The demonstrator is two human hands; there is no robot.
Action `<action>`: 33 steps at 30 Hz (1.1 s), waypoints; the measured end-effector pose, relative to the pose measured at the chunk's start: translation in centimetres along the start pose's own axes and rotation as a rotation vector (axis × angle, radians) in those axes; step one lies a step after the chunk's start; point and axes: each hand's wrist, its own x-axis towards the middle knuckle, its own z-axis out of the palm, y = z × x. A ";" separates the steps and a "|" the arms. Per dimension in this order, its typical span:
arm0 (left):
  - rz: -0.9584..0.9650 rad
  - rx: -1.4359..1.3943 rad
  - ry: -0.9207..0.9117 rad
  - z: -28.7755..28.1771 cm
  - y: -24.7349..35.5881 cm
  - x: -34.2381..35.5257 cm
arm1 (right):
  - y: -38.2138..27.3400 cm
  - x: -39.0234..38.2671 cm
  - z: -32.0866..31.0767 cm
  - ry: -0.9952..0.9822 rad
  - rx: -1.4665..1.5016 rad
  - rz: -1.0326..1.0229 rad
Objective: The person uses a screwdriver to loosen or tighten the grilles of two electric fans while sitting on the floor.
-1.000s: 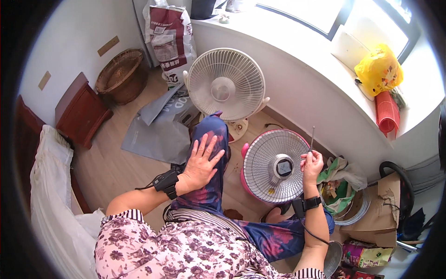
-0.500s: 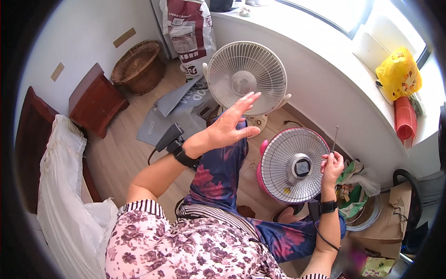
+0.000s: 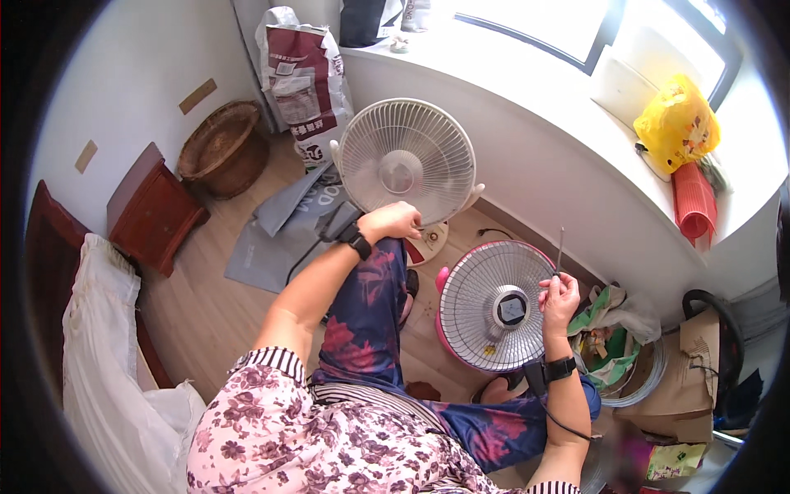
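My right hand is closed around a thin screwdriver, its metal shaft pointing up. It is beside the right edge of a pink-rimmed round dish heater or fan, which has a wire guard and a silver centre. My left hand is curled closed and bent downward at the lower rim of a white round fan or dish heater. Whatever its fingers hold, if anything, is hidden. Under that hand, part of a white and red base shows. Each wrist wears a black strap with a cabled device.
A grey bag lies behind the left forearm. Past it are a brown basket, a reddish wooden cabinet and a tall printed sack. Coiled wire and cardboard lie at right. A yellow bag sits on the sill.
My left hand, spread in front of the white appliance, has dropped to its lower rim and curled closed. My right hand still holds the screwdriver. The whole view has shifted a little.
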 end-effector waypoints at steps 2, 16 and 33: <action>0.005 0.046 -0.022 0.0 0.5 0.4 | -0.1 0.0 -0.3 0.028 -0.036 0.017; -0.123 -0.138 0.088 0.7 0.6 0.3 | 0.6 -0.1 -0.5 0.034 -0.018 0.025; -0.057 -0.068 0.165 0.2 1.5 0.0 | 0.5 -0.3 -0.3 0.013 -0.014 0.004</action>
